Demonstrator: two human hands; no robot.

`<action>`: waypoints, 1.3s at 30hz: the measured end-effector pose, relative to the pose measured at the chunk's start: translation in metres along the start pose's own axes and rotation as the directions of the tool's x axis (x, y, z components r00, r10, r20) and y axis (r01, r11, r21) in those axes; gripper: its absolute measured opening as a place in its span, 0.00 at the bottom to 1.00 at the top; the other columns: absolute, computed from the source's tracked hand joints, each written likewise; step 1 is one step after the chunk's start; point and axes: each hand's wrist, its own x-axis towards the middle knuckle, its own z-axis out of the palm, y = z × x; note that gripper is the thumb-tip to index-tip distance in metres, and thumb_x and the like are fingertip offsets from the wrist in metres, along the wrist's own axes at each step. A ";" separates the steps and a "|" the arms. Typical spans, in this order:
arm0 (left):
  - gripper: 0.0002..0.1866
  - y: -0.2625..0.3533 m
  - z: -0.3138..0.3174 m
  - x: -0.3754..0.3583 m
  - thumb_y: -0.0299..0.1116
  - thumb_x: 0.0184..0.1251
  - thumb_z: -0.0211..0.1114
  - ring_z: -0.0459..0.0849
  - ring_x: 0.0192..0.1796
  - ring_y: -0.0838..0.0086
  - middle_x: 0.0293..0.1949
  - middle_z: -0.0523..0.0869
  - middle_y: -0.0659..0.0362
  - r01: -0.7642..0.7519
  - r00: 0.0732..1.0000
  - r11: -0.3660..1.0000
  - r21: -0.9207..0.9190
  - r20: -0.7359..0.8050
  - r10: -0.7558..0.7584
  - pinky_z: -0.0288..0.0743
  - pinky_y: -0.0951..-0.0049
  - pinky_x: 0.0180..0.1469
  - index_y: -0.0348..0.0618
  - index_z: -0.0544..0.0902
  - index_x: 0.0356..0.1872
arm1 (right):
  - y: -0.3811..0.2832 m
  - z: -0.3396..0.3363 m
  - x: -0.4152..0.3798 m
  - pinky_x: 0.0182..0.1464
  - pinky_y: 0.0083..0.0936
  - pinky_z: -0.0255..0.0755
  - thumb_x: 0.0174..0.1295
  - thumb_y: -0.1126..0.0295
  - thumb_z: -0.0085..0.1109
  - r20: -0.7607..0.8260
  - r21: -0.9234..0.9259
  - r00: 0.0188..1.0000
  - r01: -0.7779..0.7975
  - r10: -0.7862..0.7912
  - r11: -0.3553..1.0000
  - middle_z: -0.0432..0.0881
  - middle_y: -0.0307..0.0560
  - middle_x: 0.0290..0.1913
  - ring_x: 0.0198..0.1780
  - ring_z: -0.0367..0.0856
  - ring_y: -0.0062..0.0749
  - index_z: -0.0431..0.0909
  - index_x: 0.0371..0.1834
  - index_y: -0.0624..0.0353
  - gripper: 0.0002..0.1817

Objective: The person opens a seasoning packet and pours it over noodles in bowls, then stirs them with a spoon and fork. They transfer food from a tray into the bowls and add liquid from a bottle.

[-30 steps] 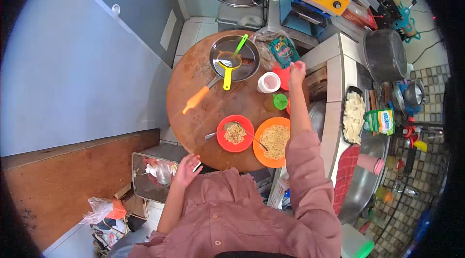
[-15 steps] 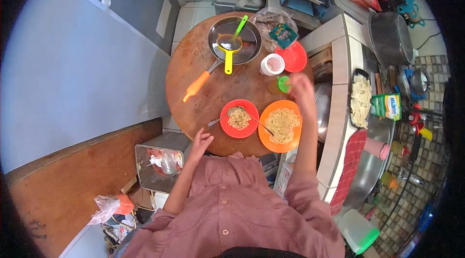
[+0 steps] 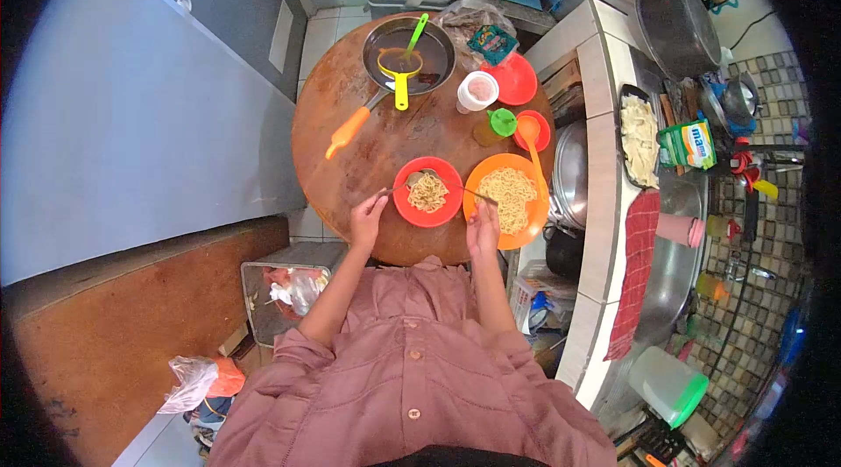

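A red bowl of noodles [image 3: 428, 193] stands near the front edge of the round wooden table [image 3: 342, 180]. At its left side, my left hand [image 3: 366, 216] is closed on the handle of a utensil whose other end reaches into the noodles. My right hand [image 3: 483, 229] is beside the orange plate's left edge, its fingers at the handle end of a second utensil that leans over the bowl's right rim. Noodles [image 3: 508, 195] lie on the orange plate [image 3: 540, 202], and an orange spoon [image 3: 529, 136] stretches from a small red bowl [image 3: 544, 141] to this plate.
Behind the bowls are a green-lidded jar [image 3: 501, 123], a white tub [image 3: 478, 91], a red plate [image 3: 515, 80] and a pan [image 3: 371, 61] with a yellow strainer [image 3: 401, 86] on it. A tiled counter [image 3: 602, 152] borders the table's right side.
My right hand has come down from the green-lidded jar to the utensil between bowl and plate. My left hand has moved up to the other utensil's handle. The view has shifted slightly.
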 end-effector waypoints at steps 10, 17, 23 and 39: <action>0.10 0.072 0.014 -0.027 0.28 0.59 0.60 0.83 0.37 0.71 0.36 0.85 0.52 -0.319 0.934 0.876 0.361 -0.033 0.355 0.74 0.76 0.41 0.39 0.82 0.41 | -0.026 0.049 0.003 0.38 0.21 0.71 0.60 0.74 0.54 0.381 -0.634 0.859 0.512 -0.341 0.580 0.78 0.43 0.34 0.35 0.78 0.25 0.73 0.37 0.63 0.05; 0.07 0.070 0.012 -0.035 0.28 0.57 0.61 0.83 0.38 0.64 0.34 0.84 0.53 -0.481 0.865 0.761 0.435 0.093 0.493 0.73 0.67 0.45 0.40 0.83 0.35 | -0.050 0.061 -0.063 0.41 0.28 0.72 0.56 0.77 0.54 0.702 -0.643 0.616 0.764 -0.357 0.054 0.79 0.52 0.34 0.38 0.79 0.43 0.77 0.35 0.65 0.05; 0.08 0.054 0.021 -0.029 0.34 0.59 0.59 0.82 0.41 0.69 0.36 0.85 0.58 -0.555 0.815 0.567 0.609 0.265 0.515 0.64 0.56 0.55 0.45 0.83 0.36 | -0.026 0.041 -0.051 0.39 0.24 0.73 0.55 0.79 0.55 0.671 -0.652 0.623 0.754 -0.401 0.080 0.80 0.49 0.34 0.36 0.80 0.36 0.78 0.34 0.66 0.05; 0.07 0.044 0.025 -0.022 0.34 0.60 0.58 0.82 0.37 0.66 0.32 0.84 0.56 -0.504 0.849 0.602 0.619 0.229 0.476 0.63 0.54 0.55 0.44 0.82 0.34 | -0.014 0.026 -0.019 0.31 0.21 0.73 0.63 0.73 0.46 0.083 -0.733 0.920 0.316 -0.382 0.602 0.80 0.50 0.29 0.26 0.80 0.26 0.74 0.33 0.71 0.10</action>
